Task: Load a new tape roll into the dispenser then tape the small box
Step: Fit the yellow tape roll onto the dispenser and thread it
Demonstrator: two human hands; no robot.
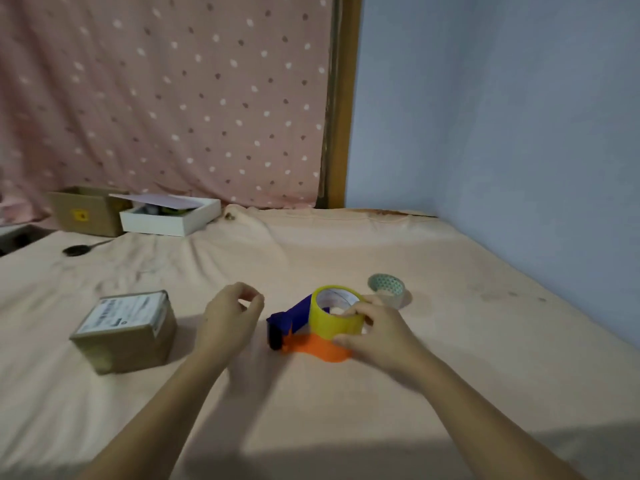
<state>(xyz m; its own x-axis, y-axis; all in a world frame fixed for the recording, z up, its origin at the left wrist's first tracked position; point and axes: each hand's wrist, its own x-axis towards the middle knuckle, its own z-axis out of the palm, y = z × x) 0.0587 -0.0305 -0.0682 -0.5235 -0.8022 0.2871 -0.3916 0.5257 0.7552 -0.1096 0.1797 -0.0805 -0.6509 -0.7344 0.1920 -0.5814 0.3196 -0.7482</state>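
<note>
Peach-coloured bedding (pixel 346 403) covers the whole working surface, backed by a pink dotted curtain (pixel 166 98) on the left, a wooden post (pixel 341 105) and a pale blue wall (pixel 502 116) on the right.

A small cardboard box (pixel 126 332) is set on the left of the sheet, well apart from the dispenser. A white shipping label with a barcode is stuck across its top; the print is too blurred to be read.

The tape dispenser (pixel 304 332) is laid on its side near the middle. Its long axis runs roughly left to right, with the dark blue head and black roller end turned toward the left and the orange body spread flat beneath the roll toward the right.

A yellow tape roll (pixel 334 317) is seated on the dispenser, its open core facing upward. It is grasped by the right hand (pixel 375 336), whose fingers are wrapped over its right rim and side.

The left hand (pixel 228 318) is held just left of the dispenser head, loosely curled with thumb and forefinger nearly meeting; nothing is seen in it.

Behind the right hand a second, patterned tape roll (pixel 387 289) is lying on the sheet. At the far left an open cardboard carton (pixel 85 211) and a white shallow box (pixel 169 216) are placed side by side, with a black cabled object (pixel 77 250) before them.
</note>
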